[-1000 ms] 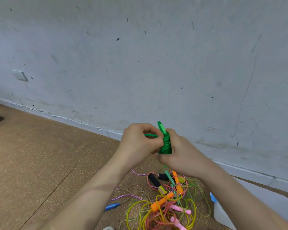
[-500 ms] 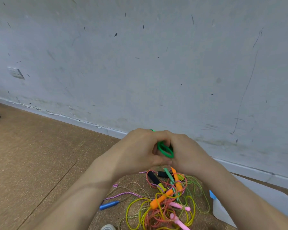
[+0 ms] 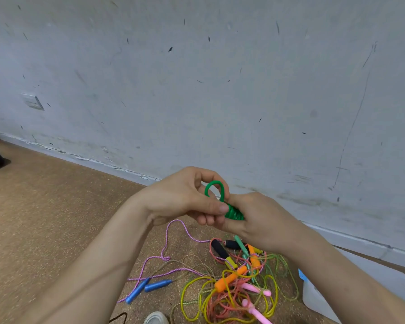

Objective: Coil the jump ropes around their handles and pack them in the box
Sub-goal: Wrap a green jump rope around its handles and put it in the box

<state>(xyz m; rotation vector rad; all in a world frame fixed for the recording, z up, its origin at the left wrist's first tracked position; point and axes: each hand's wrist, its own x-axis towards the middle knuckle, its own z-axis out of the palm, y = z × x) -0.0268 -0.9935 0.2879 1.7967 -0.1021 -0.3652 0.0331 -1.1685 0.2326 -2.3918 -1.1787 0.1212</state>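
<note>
A: Cork-brown floor point(image 3: 45, 218), grey wall behind. At 9 o'clock of the coil, the left hand point(image 3: 185, 197) has its fingers point(image 3: 216, 208) pinched on a loop of the green jump rope point(image 3: 232, 212), which arches up at 12 o'clock above the knuckles.

B: Change from half a second back?

A: Then both hands were bunched over the bundle, hiding nearly all of it. Now the loop stands open and clear, and the wrapped turns show beneath it. A second back, the loop tip poked up above the coil.

B: Meaning?

A: My reading: winding is done, the free end is being tucked to lock the coil. Packing comes next.

B: Other hand?

A: At 3 o'clock, the right hand point(image 3: 264, 220) is clenched round the wound bundle; handles hidden inside the grip.

B: Remaining work?

A: Plenty. At 6 o'clock on the floor, a tangled pile of ropes point(image 3: 234, 281), with blue handles point(image 3: 147, 287) at 7 o'clock. The box point(image 3: 313, 298) lies at 4 o'clock, partly behind the right forearm; contents not visible.
</note>
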